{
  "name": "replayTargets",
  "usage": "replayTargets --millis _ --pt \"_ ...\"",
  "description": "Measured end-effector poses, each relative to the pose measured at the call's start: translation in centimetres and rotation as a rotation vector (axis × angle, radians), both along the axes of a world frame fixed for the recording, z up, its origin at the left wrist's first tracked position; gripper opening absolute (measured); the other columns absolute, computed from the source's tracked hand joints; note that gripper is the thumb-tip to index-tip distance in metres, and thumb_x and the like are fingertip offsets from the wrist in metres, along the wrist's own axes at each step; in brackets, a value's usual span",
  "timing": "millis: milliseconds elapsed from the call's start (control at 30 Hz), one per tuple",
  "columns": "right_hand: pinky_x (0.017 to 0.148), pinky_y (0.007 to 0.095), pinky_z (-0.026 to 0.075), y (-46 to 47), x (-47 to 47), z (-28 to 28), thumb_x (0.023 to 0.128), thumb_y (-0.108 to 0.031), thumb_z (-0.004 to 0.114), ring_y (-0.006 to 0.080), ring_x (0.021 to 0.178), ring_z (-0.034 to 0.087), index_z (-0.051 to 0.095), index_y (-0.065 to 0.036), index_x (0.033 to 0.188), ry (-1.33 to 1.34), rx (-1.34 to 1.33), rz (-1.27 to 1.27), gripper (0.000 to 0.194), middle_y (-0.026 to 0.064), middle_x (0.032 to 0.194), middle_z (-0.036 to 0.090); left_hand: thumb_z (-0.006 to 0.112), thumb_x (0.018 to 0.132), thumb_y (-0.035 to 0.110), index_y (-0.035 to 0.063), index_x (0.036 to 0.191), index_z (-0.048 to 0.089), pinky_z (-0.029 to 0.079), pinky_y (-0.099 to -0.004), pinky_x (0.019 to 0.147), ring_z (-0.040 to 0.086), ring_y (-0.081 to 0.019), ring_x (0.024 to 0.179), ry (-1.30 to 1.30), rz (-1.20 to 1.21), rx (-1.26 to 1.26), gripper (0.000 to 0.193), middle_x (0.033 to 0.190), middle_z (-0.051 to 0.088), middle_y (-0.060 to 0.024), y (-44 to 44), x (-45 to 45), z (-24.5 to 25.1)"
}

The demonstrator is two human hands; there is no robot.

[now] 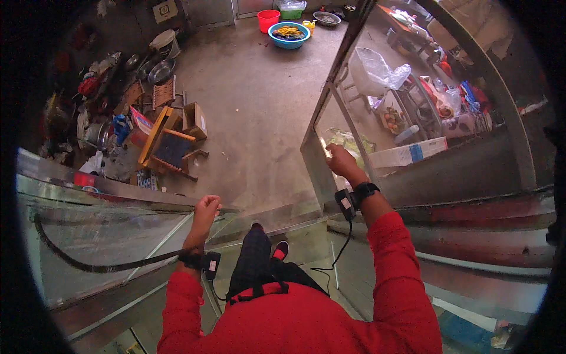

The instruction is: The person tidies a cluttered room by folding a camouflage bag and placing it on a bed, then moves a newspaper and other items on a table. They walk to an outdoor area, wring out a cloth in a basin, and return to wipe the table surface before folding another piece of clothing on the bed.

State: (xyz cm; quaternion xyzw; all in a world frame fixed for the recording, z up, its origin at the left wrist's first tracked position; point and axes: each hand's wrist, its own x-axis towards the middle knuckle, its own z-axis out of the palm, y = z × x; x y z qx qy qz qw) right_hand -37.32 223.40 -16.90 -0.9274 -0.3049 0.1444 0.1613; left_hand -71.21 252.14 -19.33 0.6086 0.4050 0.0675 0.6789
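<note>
My right hand (344, 163) is raised at the metal-framed door (316, 150), its fingers partly curled at the frame's edge; whether they grip it, I cannot tell. Past the threshold (287, 223), one of my feet steps forward between the door and the left-hand wall. My left hand (207, 212) hangs in front of me at the left of the doorway, with fingers loosely curled and nothing visible in them. Each wrist wears a black strap with a small device and a cable.
On the left floor lie wooden stools (170, 150), a cardboard box (195, 120) and metal basins (162, 71). At the far end stand a blue basin (288, 43) and a red bucket (268, 21). Behind the door are a translucent bin (367, 73) and a white crate (409, 151).
</note>
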Motion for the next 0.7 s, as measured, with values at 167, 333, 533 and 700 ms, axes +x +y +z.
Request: replayTargets --millis 167,333,533,700 --pt "0.079 0.0451 0.048 1.1 3.0 -2.0 0.075 -0.021 0.061 0.0357 0.099 0.058 0.057 -0.011 0.104 0.036 -0.137 0.0 0.031 0.0172 0.105 0.059 0.057 0.089 0.019 0.0056 0.097 0.058 0.045 -0.0241 0.066 0.058 -0.0103 0.078 0.04 -0.045 0.05 0.016 0.085 0.059 -0.0002 0.9 0.4 -1.1" --pt "0.075 0.047 0.049 3.1 8.1 -6.4 0.074 -0.017 0.058 0.0368 0.093 0.061 0.059 -0.006 0.095 0.086 -0.344 -0.004 0.023 0.0187 0.096 0.063 0.057 0.085 0.014 0.0024 0.093 0.06 0.044 -0.0232 0.068 0.055 -0.0083 0.077 0.096 -0.044 0.045 0.014 0.082 0.06 -0.0013 0.7 -0.2 -2.0" --pt "0.077 0.0441 0.049 6.5 13.1 -12.9 0.073 -0.019 0.06 0.0394 0.093 0.059 0.058 -0.002 0.098 0.129 -0.309 0.189 0.03 0.0227 0.096 0.062 0.057 0.086 0.016 0.0039 0.094 0.06 0.043 -0.0246 0.075 0.052 -0.0078 0.081 0.257 -0.025 -0.035 0.015 0.087 0.059 0.0002 0.1 -3.4 -0.6" --pt "0.075 0.0456 0.05 8.3 15.6 -15.3 0.071 -0.018 0.059 0.0386 0.088 0.06 0.062 -0.002 0.082 0.271 -0.364 0.155 0.019 0.0223 0.09 0.063 0.057 0.088 0.022 0.005 0.097 0.059 0.043 -0.0253 0.065 0.05 -0.0087 0.072 0.267 0.042 -0.073 0.02 0.085 0.056 0.0012 -0.7 -4.0 -0.7"
